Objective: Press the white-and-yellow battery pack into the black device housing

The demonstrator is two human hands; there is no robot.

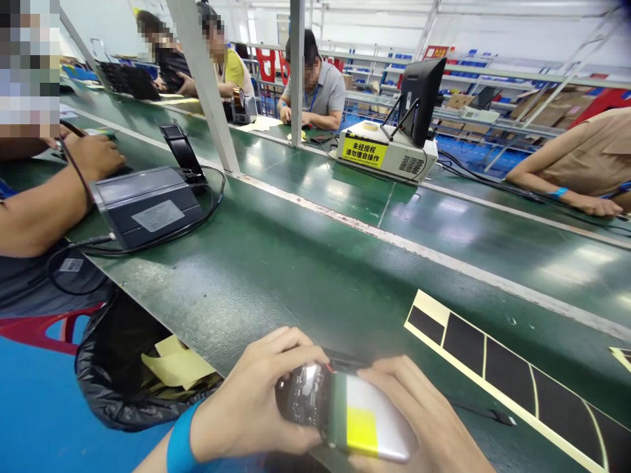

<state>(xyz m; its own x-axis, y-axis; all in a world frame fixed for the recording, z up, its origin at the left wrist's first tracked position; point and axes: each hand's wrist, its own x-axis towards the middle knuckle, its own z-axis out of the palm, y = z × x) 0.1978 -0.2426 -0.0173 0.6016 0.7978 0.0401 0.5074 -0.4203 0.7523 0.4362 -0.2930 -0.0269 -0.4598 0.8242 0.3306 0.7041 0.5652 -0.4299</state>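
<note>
**Pack in both hands at the bench's near edge**

Left hand pinches the pack by its dark end, thumb against fingers. Right hand grips the silver end, yellow patch up. Dark end looks like a circuit board, but blur and glare, can't swear to it.

Bench: green, glossy, scuffed at the near left edge, pale strip running lengthwise. Sheet of black labels lies flat to the right, near the right hand. Black box at the left. Across the strip: monitor on a white case with a yellow sign.

Below the left edge: black bin bag with yellow paper scraps, blue floor.

Room: co-worker in grey across the bench, tan sleeve far right, racks behind.
</note>
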